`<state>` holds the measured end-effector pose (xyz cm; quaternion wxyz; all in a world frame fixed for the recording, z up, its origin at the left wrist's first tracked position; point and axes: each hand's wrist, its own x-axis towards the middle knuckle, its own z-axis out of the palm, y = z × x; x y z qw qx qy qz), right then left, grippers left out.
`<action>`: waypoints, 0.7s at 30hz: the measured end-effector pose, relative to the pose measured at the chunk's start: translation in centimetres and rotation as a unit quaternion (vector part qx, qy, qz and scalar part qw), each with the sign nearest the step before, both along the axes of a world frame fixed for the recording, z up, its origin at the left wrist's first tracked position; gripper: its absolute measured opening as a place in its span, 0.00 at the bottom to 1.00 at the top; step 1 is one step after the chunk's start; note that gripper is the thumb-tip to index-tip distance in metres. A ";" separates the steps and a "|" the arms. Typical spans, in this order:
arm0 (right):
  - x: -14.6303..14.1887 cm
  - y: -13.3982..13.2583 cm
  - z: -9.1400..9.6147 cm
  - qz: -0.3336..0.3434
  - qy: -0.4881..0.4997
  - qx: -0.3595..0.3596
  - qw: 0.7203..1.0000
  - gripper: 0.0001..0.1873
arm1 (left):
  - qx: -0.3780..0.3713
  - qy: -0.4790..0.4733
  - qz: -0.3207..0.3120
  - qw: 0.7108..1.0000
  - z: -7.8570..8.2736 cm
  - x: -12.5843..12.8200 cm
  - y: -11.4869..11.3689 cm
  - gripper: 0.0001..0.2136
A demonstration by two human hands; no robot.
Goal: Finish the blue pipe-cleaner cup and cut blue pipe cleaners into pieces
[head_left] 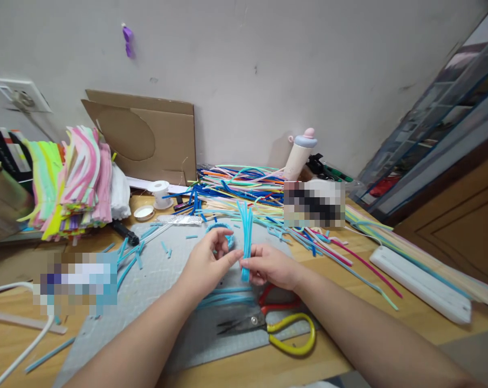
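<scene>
A small upright bundle of light-blue pipe cleaners (247, 231) is pinched near its lower end by my right hand (270, 265). My left hand (209, 256) is just left of it, fingers curved and apart, its thumb tip close to the bundle; whether it touches cannot be told. Partly hidden behind my left fingers is a blue fuzzy ring (227, 240). More light-blue pipe cleaners (227, 297) lie on the grey cutting mat (146, 318) below my hands. Scissors (254, 321) with one red and one yellow handle rest in front of them.
Loose coloured pipe cleaners (244, 186) pile up along the wall, beside a white bottle (298, 156). Bundled pipe cleaners (82, 178) and a cardboard sheet (166, 134) stand at the back left, near a white spool (160, 194). A white power strip (421, 283) lies right.
</scene>
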<state>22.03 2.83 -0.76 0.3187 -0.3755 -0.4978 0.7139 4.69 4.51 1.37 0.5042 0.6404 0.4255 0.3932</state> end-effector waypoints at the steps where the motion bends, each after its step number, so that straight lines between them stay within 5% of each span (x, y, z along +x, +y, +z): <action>1: -0.3 -0.4 0.2 0.012 -0.007 -0.001 1.000 0.10 | -0.025 -0.004 0.005 1.000 0.0 0.2 0.0 0.18; 10: -1.0 -2.3 0.8 0.189 0.002 -0.026 0.982 0.09 | -0.235 -0.073 -0.146 0.958 0.8 -0.2 -1.0 0.17; 17: -0.4 -2.1 0.5 0.207 0.030 -0.016 0.978 0.11 | -0.262 -0.232 -0.154 0.924 1.5 -0.5 -0.5 0.14; 21: -0.4 -2.2 0.6 0.225 0.011 0.002 0.974 0.10 | -0.225 -0.255 -0.143 0.929 1.4 -0.5 -0.4 0.12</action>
